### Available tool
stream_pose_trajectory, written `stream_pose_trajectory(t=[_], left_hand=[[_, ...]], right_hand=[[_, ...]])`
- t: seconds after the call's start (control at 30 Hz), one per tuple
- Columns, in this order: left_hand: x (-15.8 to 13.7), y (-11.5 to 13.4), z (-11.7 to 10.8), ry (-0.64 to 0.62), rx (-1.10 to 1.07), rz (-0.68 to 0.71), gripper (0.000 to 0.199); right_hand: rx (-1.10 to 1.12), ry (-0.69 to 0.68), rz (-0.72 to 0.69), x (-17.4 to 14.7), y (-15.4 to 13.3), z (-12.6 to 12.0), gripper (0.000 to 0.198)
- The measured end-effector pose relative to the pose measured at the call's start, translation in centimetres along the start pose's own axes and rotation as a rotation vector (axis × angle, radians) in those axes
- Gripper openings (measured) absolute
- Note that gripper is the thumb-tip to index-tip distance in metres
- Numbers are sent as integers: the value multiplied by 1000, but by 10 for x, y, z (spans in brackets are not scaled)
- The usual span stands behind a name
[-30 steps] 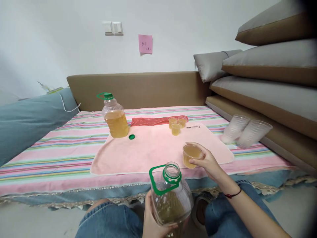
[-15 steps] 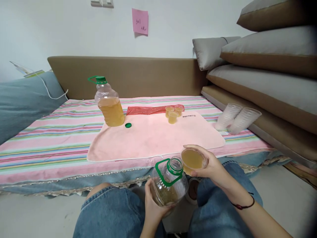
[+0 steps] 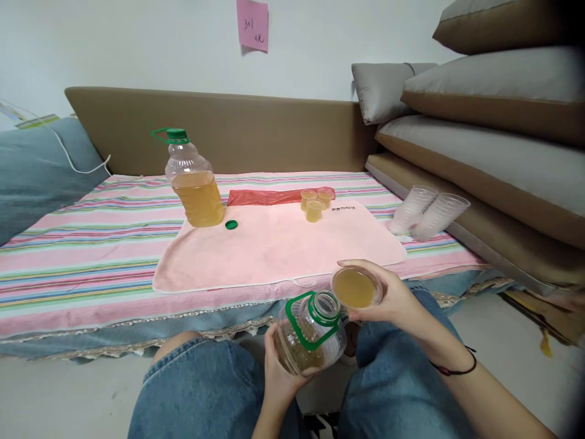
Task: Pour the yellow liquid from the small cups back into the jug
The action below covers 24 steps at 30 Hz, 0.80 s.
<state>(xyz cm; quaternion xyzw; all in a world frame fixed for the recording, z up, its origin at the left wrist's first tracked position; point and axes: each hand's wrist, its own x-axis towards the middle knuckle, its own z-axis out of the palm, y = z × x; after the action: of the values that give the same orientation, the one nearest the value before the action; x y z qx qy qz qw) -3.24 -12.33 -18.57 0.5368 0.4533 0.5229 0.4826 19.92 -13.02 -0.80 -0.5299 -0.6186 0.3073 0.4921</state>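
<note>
Largest first, we see the striped bedding [image 3: 100, 262], whose edge lies just beyond what we hold, so liquid slopping forward could soak it. Nearer us, our denim-covered legs [image 3: 196, 390] flank the open bottle and lie within reach of a spill. The pink mat [image 3: 269, 250] would catch only part of one, since both held things are in front of its near edge. The capped bottle [image 3: 198, 198] stands well apart at the far left of the mat and poses little risk.

The open bottle [image 3: 304, 338] leans toward our right, and its uncapped mouth makes it the main worry: tipped too fast, it could gush. Our left hand [image 3: 282, 369] is wrapped around its lower body; if that smooth plastic is wet, we judge it could slide.

The held cup [image 3: 355, 288] is just beside the bottle's neck; whether they touch, we cannot tell. Our right hand [image 3: 386, 302] curls around its side, thumb and fingers spread across it. The liquid looks close to the rim, so a bump from the neck, or squeezing thin plastic, could send it over. The small green cap [image 3: 231, 225] rests on the mat, leaving that mouth unsealed.
</note>
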Motion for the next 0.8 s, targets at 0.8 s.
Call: stream_pose_trajectory(t=[0.8], left_hand=[[-3,-1,-1,-49,-116,0,104]], right_hand=[[-225,-158,-32,9,-40,-16,67]])
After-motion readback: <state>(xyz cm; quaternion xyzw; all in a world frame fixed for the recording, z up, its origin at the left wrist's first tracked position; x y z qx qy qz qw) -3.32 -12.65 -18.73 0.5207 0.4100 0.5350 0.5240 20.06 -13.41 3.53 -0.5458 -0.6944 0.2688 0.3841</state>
